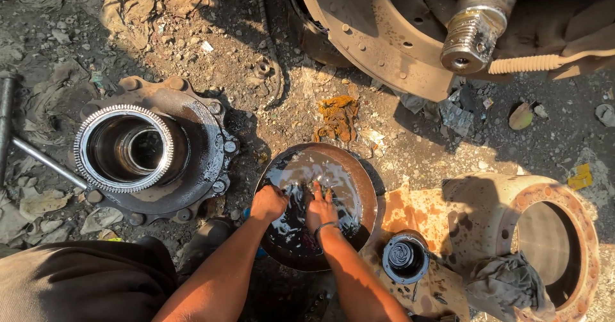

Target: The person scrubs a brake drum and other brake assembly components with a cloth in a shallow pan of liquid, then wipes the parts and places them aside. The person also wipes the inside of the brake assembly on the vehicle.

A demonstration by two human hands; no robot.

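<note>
a: what are the hands doing?
b: both are dipping into the round rusty metal basin of black oily liquid (359, 187) sitting on the dirt. the left hand (268, 202) is curling closed, though on what i cannot tell.
a: and the other?
b: the right hand (320, 208) is lying with fingers stretched open, beside the small black round cap (405, 256).

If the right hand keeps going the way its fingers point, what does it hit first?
The right hand points up-frame across the dark liquid, so it would probably meet the basin's far rim first; beyond lies an orange rag. Depth is unclear.
</note>
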